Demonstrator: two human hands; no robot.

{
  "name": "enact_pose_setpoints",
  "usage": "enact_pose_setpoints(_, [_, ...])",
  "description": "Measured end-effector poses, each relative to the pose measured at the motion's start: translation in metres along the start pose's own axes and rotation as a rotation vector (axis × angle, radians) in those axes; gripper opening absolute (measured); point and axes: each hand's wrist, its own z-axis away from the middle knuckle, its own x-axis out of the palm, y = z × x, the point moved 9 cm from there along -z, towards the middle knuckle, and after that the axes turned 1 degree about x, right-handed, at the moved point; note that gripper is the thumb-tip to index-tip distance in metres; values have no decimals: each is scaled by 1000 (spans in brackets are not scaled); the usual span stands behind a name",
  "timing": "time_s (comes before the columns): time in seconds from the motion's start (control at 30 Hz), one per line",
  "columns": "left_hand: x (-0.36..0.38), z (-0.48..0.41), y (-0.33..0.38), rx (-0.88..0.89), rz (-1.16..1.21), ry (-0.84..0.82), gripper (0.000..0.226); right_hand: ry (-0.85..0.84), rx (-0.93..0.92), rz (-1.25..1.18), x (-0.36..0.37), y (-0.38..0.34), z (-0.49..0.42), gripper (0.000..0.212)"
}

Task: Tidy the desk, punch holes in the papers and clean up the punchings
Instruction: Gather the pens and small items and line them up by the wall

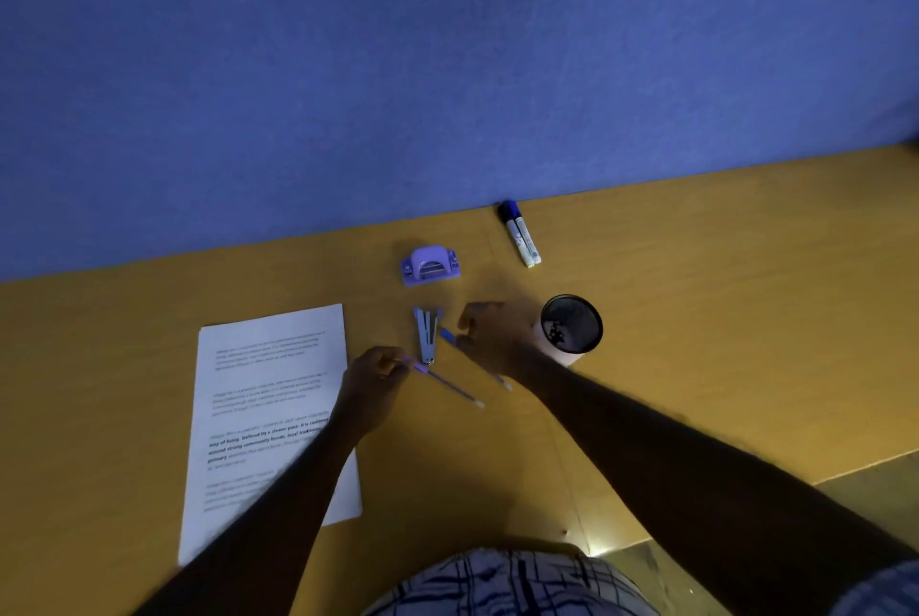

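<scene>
Printed white papers (268, 396) lie on the yellow desk (696, 342) at the left. A purple hole punch (430, 264) stands near the back wall. A purple stapler (427, 333) lies between my hands. My left hand (373, 381) pinches the end of a purple pen (450, 384) that rests slanted on the desk. My right hand (495, 334) closes on a blue-capped pen (447, 334), whose white tip shows under my wrist.
A black mesh pen cup (572, 329) stands just right of my right hand. Two markers (521, 240) lie side by side by the blue partition wall (447, 68). The desk's front edge drops off at the lower right.
</scene>
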Motion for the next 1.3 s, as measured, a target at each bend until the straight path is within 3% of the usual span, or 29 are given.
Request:
enact_pose_setpoints(0.23, [10,15,-8,-30,16,-45,29,-331,-1,75,75,4,30,37])
enact_pose_setpoints(0.37, [20,22,-13,-42,14,-99,34,-346,-5,62,86,3,34,25])
enact_pose_setpoints(0.57, [30,32,-20,-31,-14,-165,37,-345,-11,23,87,2,33,25])
enact_pose_setpoints(0.7, [35,32,-19,-63,62,-157,32,-320,22,-230,84,-1,35,20])
enact_pose_setpoints(0.93, [49,21,-6,-304,581,-89,15,-292,60,-470,76,-13,43,15])
enact_pose_setpoints(1.13, [48,14,-7,-267,560,-107,16,-227,75,-525,65,-2,41,22])
enact_pose_setpoints(1.23, [43,15,-12,-266,555,-95,16,9,96,-376,45,17,35,13])
enact_pose_setpoints(1.3, [41,18,-13,-263,538,-88,14,62,50,-164,42,22,31,13])
